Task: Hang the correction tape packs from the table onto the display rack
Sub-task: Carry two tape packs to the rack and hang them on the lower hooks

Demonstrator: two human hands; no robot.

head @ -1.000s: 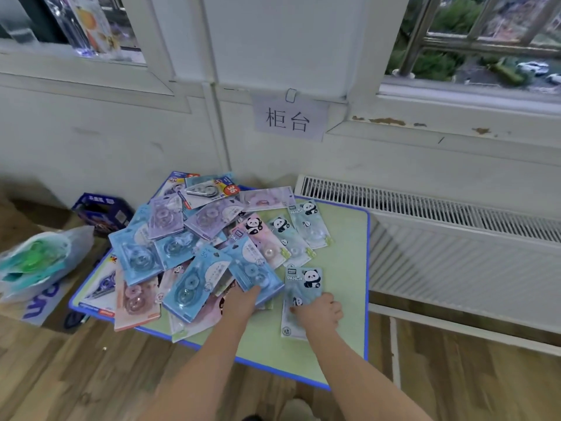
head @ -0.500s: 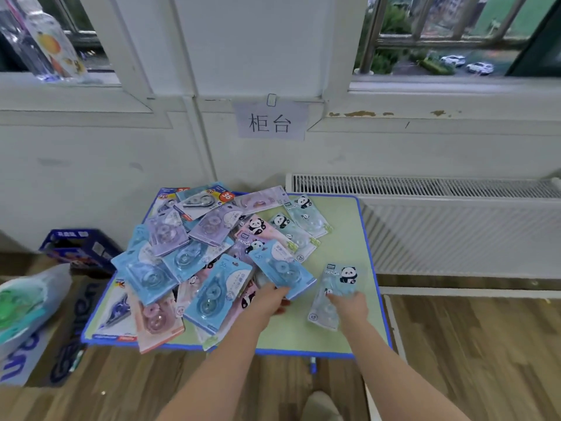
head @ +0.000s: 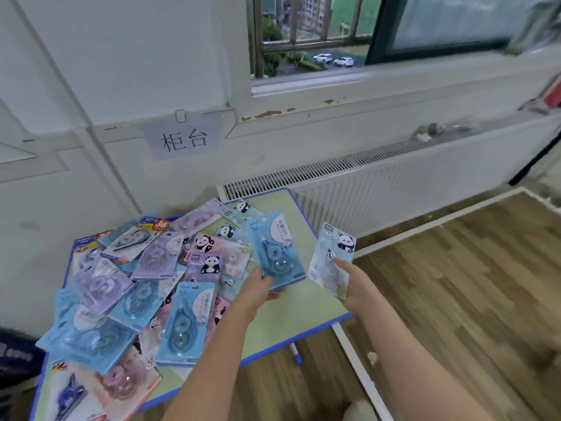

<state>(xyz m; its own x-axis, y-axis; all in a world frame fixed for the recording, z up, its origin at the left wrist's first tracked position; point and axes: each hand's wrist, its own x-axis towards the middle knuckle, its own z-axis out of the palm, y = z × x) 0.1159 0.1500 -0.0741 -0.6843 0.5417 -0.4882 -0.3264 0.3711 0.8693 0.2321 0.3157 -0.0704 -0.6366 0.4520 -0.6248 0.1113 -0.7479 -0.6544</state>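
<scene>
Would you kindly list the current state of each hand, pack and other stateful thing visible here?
left hand: holds the blue pack, lifted off the table
blue pack: sealed, raised, tilted
right hand: holds the panda pack, lifted
panda pack: sealed, raised beyond the table's right edge
pile of packs: loose, overlapping, lying flat
table: right part bare
window: slid partly open
</scene>
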